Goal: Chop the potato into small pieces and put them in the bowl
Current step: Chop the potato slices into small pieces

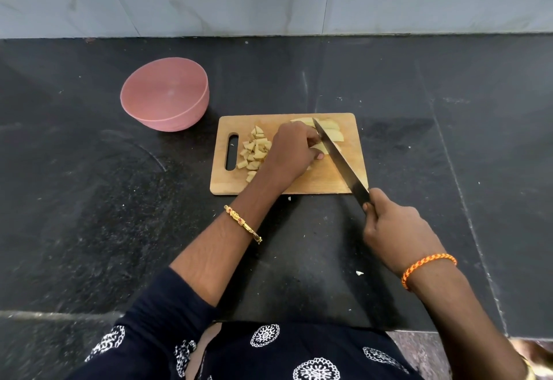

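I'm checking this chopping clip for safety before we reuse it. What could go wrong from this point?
1. The left hand holds a potato wedge right against the blade of the long dark kitchen knife gripped by the right hand; its fingers could get nicked.
2. The pile of small cut potato pieces crowds the left wrist and may be knocked off the wooden cutting board.
3. The pink plastic bowl stands apart from the board, so pieces may spill during transfer.

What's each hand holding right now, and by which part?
Right hand grips the knife by its handle, at the blade's base. Left hand holds down a potato wedge on the cutting board, fingertips curled over it.
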Demonstrator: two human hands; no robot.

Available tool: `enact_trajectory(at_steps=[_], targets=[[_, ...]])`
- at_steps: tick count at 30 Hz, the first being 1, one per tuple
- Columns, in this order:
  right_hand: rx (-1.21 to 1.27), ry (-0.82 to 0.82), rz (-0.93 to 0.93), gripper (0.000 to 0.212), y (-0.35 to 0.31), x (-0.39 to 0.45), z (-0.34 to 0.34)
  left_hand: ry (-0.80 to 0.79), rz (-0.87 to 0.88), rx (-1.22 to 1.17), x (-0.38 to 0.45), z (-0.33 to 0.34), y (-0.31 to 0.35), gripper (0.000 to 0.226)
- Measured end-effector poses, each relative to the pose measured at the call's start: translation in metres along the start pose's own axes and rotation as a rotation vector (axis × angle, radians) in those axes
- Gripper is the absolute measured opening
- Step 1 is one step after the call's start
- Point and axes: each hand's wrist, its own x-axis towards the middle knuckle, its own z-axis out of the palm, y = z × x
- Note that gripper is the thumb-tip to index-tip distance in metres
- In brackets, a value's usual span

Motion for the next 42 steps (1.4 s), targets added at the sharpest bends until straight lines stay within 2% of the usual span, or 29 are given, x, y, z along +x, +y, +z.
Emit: enact_trajectory(at_steps=[7,11,15,18,23,29,37,42], targets=[[-0.101,-0.092,0.042,0.015,-0.001,0.002,-0.001,0.05,-0.029,-0.044,0.0,0.002,0.0,0.03],[-0.105,-0.119,0.06,0.007,0.004,-0.007,-0.006,0.042,-0.046,-0.023,0.0,0.004,-0.001,0.031],[-0.069,-0.149,0.061,0.006,0.013,-0.017,-0.013,0.043,-0.057,0.191,0.001,0.004,-0.001,0.031],[0.055,-0.09,0.069,0.012,0.016,-0.02,-0.016,0.0,-0.06,0.242,0.001,0.001,0.001,0.031],[0.139,0.087,0.059,0.018,0.009,-0.008,-0.013,-0.054,-0.061,0.22,0.003,-0.002,0.001,0.033],[0.121,0.128,0.016,0.015,0.0,0.011,0.0,0.0,-0.068,0.114,0.002,-0.004,-0.003,0.029],[0.047,0.085,0.003,0.011,-0.006,0.018,0.01,0.05,-0.099,0.013,0.001,-0.003,-0.005,0.028],[-0.003,-0.035,0.021,0.009,-0.012,0.018,0.007,0.066,-0.081,0.003,-0.001,-0.003,-0.005,0.023]])
